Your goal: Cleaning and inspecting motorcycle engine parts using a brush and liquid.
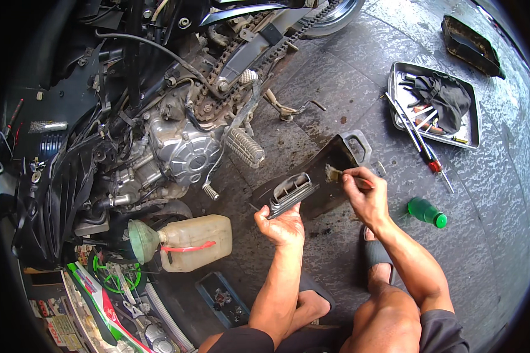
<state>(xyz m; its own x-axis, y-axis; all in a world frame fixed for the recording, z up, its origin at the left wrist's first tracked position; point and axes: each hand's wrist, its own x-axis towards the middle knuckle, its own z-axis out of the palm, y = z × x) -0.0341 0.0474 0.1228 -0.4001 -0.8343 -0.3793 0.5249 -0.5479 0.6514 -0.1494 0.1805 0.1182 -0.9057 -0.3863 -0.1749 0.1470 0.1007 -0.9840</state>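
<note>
My left hand is closed round the lower edge of a dark grey part with a ribbed side and a raised oblong rim on top; its exact kind I cannot tell. To its right, my right hand grips a brush with pale, worn bristles and a reddish handle. The bristles point left, over a dark, cut-open container with a grey loop handle. That container lies on the floor just beyond both hands, partly hidden behind the part. Brush and part are apart.
A partly stripped motorcycle engine fills the upper left. Nearby lie a whitish jerrycan with a green funnel and a small-parts tray. On the right are a green bottle, a metal tool tray and a black bin.
</note>
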